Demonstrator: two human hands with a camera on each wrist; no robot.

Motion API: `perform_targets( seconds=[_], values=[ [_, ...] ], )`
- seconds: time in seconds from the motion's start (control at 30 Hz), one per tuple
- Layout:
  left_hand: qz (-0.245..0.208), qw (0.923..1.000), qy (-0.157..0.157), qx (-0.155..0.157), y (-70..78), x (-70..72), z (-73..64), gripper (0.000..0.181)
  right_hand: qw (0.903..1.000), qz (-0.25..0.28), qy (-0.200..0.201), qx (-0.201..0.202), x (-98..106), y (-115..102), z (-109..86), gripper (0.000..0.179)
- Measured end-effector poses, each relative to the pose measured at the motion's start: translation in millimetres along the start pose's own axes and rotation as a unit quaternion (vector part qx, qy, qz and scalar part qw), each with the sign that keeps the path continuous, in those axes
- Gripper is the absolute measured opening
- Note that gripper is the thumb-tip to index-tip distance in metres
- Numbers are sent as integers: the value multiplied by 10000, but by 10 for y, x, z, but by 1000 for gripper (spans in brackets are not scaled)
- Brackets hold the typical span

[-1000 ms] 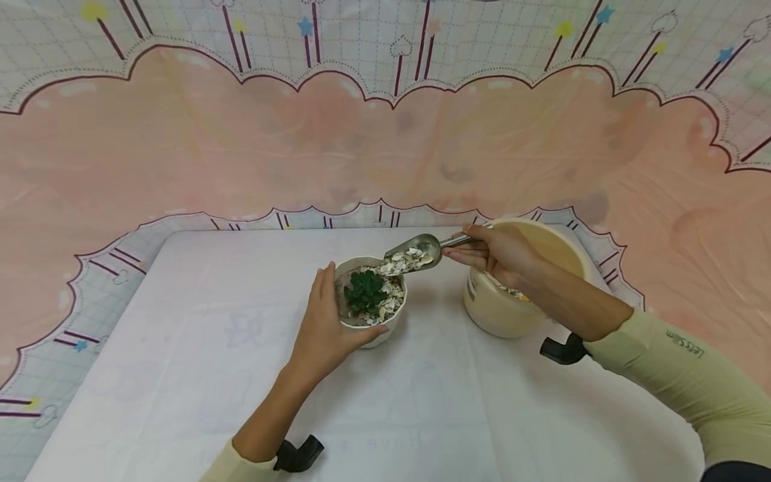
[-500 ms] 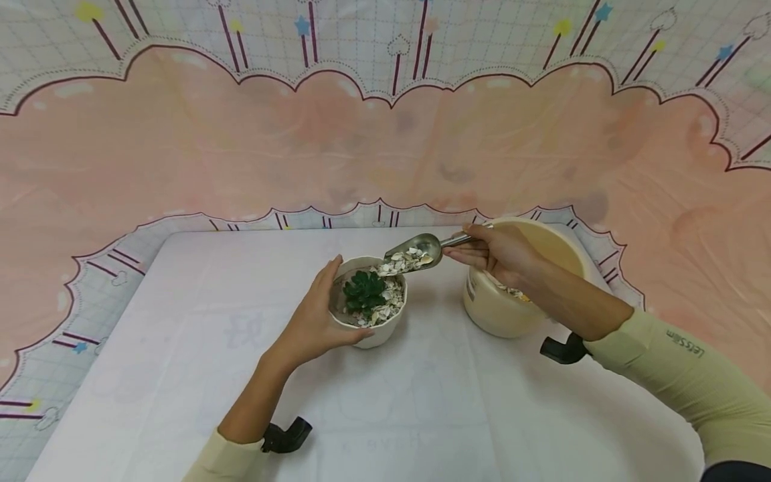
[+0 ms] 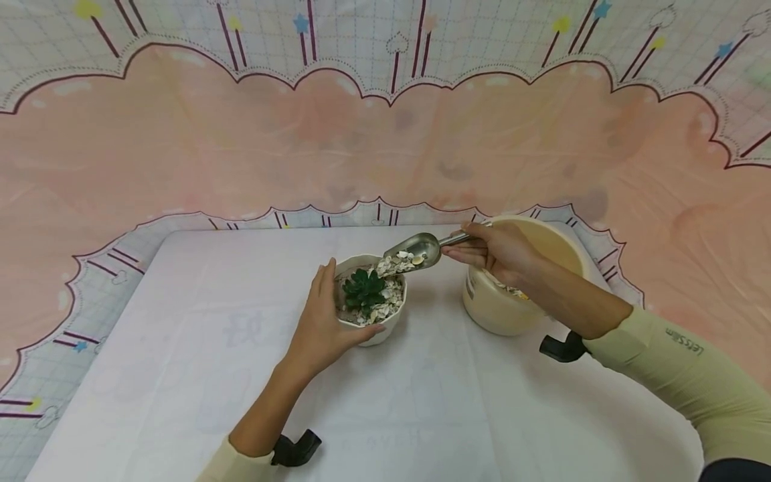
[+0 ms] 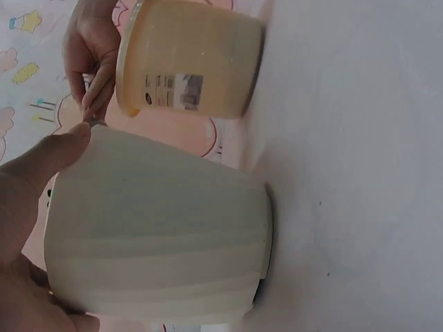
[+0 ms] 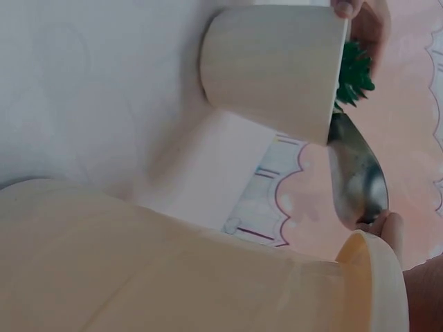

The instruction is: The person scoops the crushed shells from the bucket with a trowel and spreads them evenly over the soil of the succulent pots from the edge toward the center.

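Pinching the handle of a metal scoop [image 3: 429, 249], the fingers of the right hand [image 3: 496, 253] hold its lip at the rim of a white pot [image 3: 385, 331], which the left hand [image 3: 319, 331] grasps by its side on the bench [image 3: 421, 415]. Pale flakes [image 3: 390, 308] already lie beside the green succulent [image 3: 363, 290] on the scoop's side, but the left side looks bare and the scoop holds more, so the covering seems only partly done. Farther right stands the cream bucket [image 3: 496, 318], with flakes inside.
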State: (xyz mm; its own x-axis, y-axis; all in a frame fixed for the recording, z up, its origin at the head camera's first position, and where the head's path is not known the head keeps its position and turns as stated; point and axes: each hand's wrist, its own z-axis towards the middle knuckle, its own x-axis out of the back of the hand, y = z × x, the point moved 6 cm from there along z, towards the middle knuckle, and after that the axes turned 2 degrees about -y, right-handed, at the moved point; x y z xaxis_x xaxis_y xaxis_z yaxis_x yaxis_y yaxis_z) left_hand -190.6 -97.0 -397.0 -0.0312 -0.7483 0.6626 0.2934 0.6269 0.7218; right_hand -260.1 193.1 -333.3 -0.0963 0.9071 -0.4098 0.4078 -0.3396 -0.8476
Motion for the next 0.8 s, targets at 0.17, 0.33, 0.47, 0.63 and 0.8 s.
perform_targets(
  seconds=[0.17,0.33,0.47,0.63,0.8],
  values=[
    [-364,9983,-391,-231,-42,48,62,134,10000,3,-15,-7,2,4,-2,37],
    [-647,9942,-785,-335,-65,91,106,133,10000,29,-22,35,-1,-5,1,38],
    [-571,9955,-734,-194,-61,73,82,134,10000,50,21,26,2,-7,5,38],
    [-135,9997,-185,-4,-10,22,12,137,10000,66,38,6,5,-5,10,38],
    [76,9999,93,-9,45,-5,-22,136,10000,41,6,42,-2,-3,13,37]
  ],
)
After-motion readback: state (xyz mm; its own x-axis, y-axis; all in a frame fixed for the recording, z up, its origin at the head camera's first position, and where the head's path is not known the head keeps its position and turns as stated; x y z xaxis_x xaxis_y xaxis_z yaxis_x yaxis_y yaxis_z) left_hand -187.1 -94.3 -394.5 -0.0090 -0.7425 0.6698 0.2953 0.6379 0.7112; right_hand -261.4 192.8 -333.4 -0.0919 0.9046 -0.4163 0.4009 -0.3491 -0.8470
